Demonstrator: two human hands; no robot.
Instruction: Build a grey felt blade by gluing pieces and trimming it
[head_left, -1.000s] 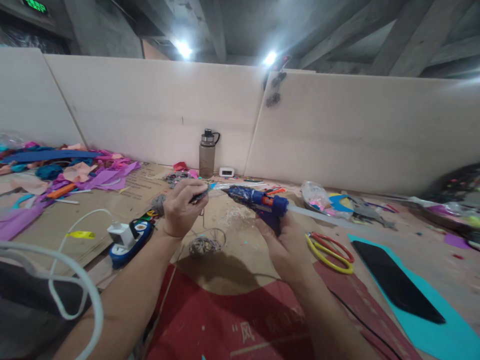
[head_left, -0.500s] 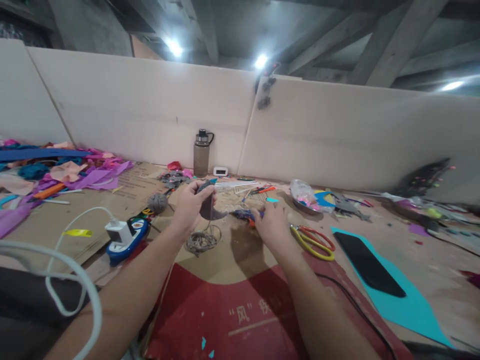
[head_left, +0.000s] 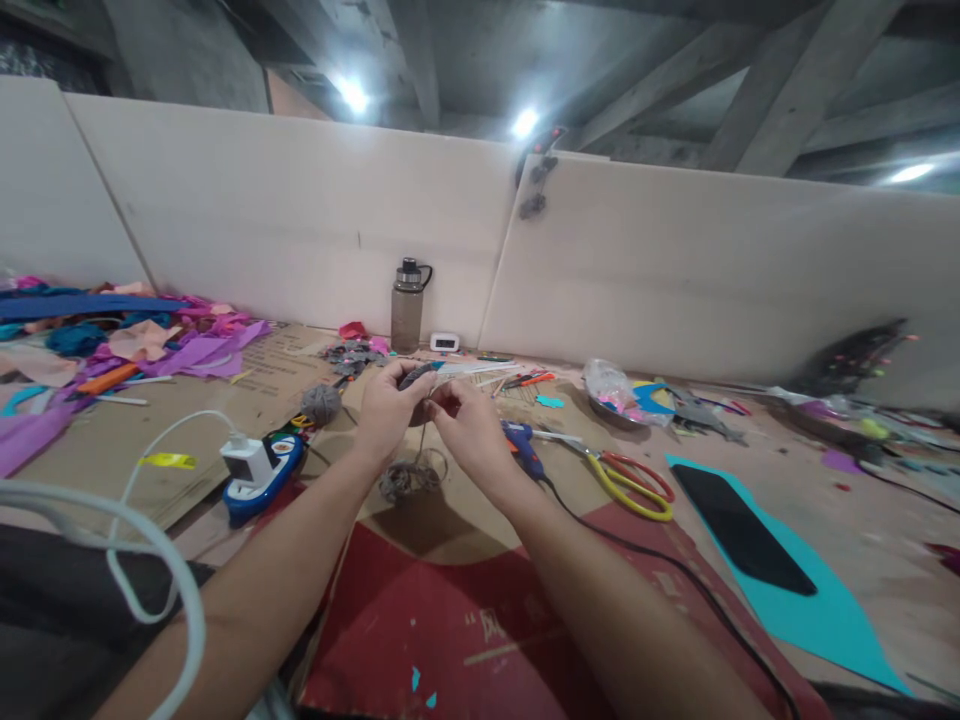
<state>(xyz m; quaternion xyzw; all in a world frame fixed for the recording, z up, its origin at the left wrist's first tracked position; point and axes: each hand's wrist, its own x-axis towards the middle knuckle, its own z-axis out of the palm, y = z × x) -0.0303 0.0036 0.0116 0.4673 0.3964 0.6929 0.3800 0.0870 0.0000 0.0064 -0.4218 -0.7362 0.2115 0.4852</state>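
My left hand point(head_left: 386, 415) is closed around a small dark grey piece point(head_left: 414, 376) held above the cardboard. My right hand point(head_left: 469, 432) has come up against it, fingers pinched at the same piece. A thin string hangs from the piece down to a coil of grey twine point(head_left: 405, 478) lying on the cardboard. The blue glue gun point(head_left: 521, 447) lies on the table just right of my right hand, its black cord point(head_left: 675, 570) trailing toward me.
Yellow-and-red scissors point(head_left: 626, 480) lie right of the gun, beside a black strip on a teal sheet point(head_left: 795, 590). A power strip with a white charger point(head_left: 259, 465) sits left. A grey yarn ball point(head_left: 321, 402), a water bottle point(head_left: 408, 305) and coloured scraps point(head_left: 150, 345) lie behind.
My right hand put the glue gun down on the table and moved left to join my left hand on the grey piece.
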